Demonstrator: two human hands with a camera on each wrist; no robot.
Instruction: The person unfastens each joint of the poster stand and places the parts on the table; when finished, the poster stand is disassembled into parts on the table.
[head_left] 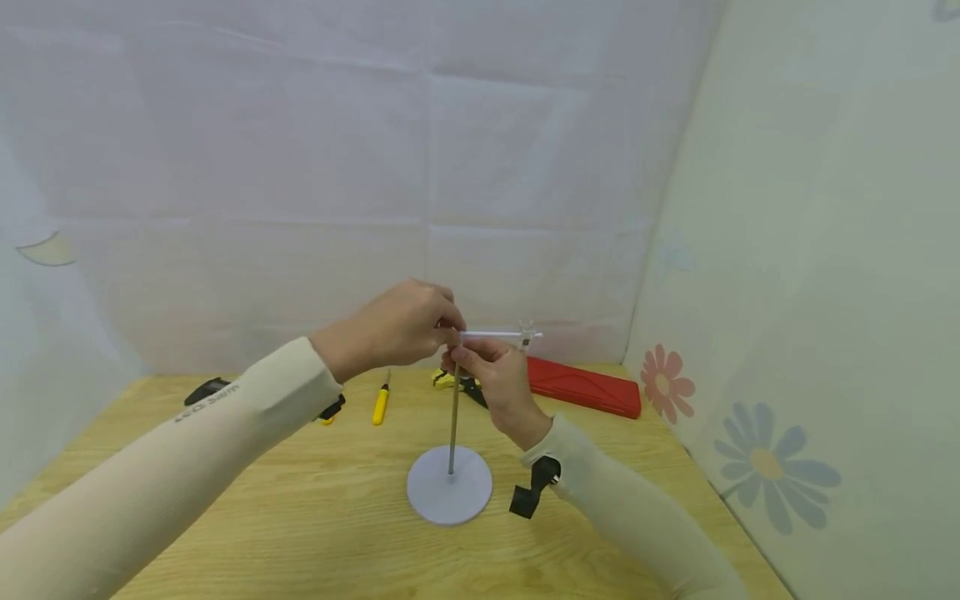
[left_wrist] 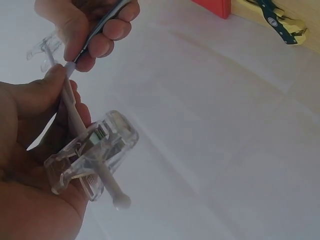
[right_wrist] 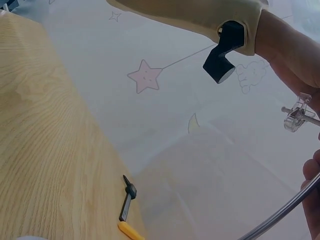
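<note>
A thin white rod (head_left: 491,335) is held horizontal at the top of an upright metal pole (head_left: 453,417), which stands in the centre of a round white base (head_left: 450,485) on the wooden table. The rod carries two clear plastic clips, one near its far end (head_left: 527,333) and one in the left palm (left_wrist: 92,157).
</note>
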